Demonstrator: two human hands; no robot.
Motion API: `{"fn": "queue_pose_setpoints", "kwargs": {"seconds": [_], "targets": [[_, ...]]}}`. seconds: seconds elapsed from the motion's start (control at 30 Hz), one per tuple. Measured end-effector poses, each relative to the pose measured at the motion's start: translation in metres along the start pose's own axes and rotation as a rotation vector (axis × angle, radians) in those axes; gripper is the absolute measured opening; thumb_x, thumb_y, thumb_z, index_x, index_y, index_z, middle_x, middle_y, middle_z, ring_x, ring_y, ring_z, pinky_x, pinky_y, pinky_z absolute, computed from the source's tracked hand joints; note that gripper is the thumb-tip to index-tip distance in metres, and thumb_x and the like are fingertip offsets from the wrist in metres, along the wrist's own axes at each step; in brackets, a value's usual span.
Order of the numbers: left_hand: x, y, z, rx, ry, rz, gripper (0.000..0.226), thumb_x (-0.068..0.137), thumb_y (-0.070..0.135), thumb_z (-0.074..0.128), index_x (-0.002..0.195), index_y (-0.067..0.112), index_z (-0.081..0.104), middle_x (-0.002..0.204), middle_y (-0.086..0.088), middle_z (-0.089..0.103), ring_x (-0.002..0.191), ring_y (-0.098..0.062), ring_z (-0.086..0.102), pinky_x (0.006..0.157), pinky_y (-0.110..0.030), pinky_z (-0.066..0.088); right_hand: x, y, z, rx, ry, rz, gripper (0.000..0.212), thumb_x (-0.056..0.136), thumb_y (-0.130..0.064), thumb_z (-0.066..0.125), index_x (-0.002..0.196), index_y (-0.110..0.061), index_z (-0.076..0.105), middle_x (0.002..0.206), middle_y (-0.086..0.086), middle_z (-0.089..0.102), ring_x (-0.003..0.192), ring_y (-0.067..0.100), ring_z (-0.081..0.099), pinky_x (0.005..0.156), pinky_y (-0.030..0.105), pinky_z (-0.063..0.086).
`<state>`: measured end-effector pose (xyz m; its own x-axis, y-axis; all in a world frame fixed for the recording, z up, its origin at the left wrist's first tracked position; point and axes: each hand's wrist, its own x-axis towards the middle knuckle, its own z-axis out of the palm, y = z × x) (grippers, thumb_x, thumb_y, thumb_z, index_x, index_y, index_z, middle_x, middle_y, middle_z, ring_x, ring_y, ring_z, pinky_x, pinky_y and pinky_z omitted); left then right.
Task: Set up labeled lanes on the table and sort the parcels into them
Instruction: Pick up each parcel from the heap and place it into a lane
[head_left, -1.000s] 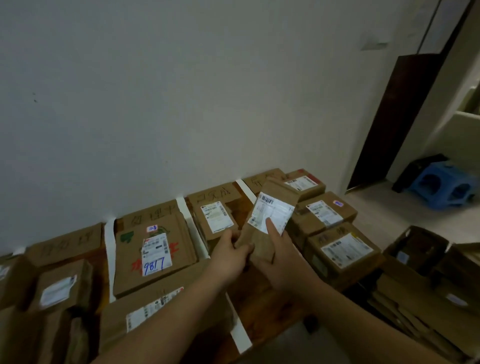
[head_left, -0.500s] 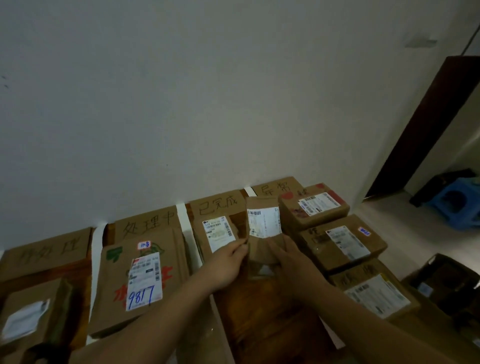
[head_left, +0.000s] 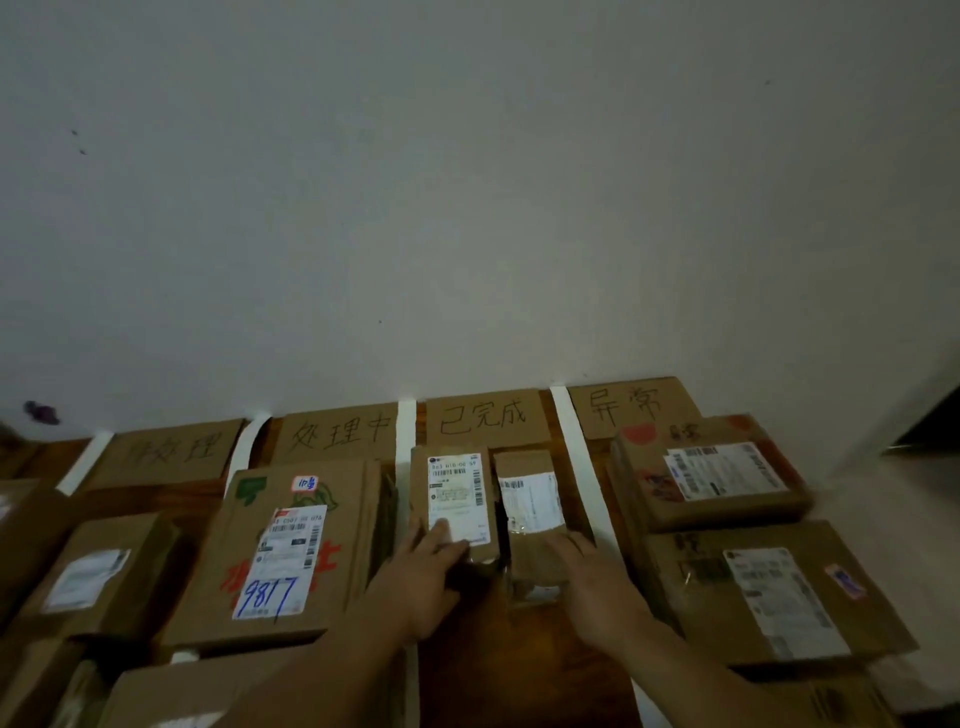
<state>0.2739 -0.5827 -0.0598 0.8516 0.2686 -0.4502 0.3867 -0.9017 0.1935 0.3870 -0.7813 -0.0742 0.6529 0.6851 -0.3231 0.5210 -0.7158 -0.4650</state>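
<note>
Item: small parcel (head_left: 531, 512), lying flat in second lane from right on desk (head_left: 519, 680). Right grip (head_left: 587, 577) touching its near end, fingers loose; left grip (head_left: 428, 569) resting flat on neighbour parcel (head_left: 457, 499). Likely light, stiff; taking by long edges.

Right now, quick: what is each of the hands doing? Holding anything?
Left hand: open, fingers resting on the left parcel, over its label.
Right hand: open, fingertips touching the near end of the right parcel; no grip visible.

Two parcels (head_left: 457, 499) between tape strips (head_left: 576, 457)
</note>
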Motion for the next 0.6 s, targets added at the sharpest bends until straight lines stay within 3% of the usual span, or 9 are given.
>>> {"fn": "queue_pose_setpoints", "kwargs": {"seconds": [0.1,0.2,0.33,0.47,0.6], "targets": [[-0.001,0.003,-0.002,-0.008,-0.024,-0.021,0.068,0.093,0.038,0.049,0.149,0.039,0.01,0.159,0.006,-0.01,0.143,-0.026,-0.02,0.116,-0.055,0.009,0.011,0.003,-0.001,-0.027,-0.022,-0.013,0.07,0.092,-0.008,0.053,0.149,-0.032,0.02,0.158,-0.003,0.015,0.14,0.019,0.029,0.112,0.033,0.034],[-0.003,0.006,-0.007,-0.022,-0.05,-0.036,0.07,0.092,0.042,0.049,0.149,0.04,0.008,0.159,0.005,-0.011,0.144,-0.026,-0.018,0.115,-0.056,0.004,0.014,0.0,-0.01,-0.093,-0.063,-0.018,0.078,0.09,-0.012,0.057,0.15,-0.035,0.014,0.161,0.0,-0.003,0.147,0.026,0.009,0.116,0.04,0.027],[-0.015,0.0,-0.024,-0.107,0.03,-0.076,0.074,0.091,0.043,0.051,0.149,0.038,0.005,0.159,0.006,-0.007,0.145,-0.025,-0.013,0.116,-0.049,0.002,0.01,-0.012,-0.03,-0.221,-0.14,-0.005,0.083,0.087,-0.044,0.06,0.151,-0.035,0.008,0.159,0.004,-0.018,0.146,0.033,-0.014,0.116,0.052,0.012],[-0.041,-0.019,-0.05,-0.162,0.175,-0.111,0.076,0.091,0.043,0.051,0.15,0.034,0.004,0.159,0.002,-0.004,0.146,-0.026,-0.008,0.117,-0.05,0.005,0.011,-0.047,-0.052,-0.217,-0.08,-0.076,0.086,0.082,-0.061,0.055,0.151,-0.034,0.011,0.161,0.006,-0.004,0.147,0.031,-0.004,0.117,0.051,0.01],[-0.079,-0.063,-0.067,-0.056,0.289,-0.168,0.073,0.092,0.052,0.044,0.151,0.028,0.008,0.159,0.002,0.002,0.147,-0.024,-0.004,0.119,-0.048,0.005,0.007,-0.108,-0.061,-0.22,0.006,-0.163,0.076,0.086,-0.053,0.053,0.15,-0.032,0.018,0.156,0.006,0.018,0.143,0.028,0.015,0.115,0.046,0.02]]}}
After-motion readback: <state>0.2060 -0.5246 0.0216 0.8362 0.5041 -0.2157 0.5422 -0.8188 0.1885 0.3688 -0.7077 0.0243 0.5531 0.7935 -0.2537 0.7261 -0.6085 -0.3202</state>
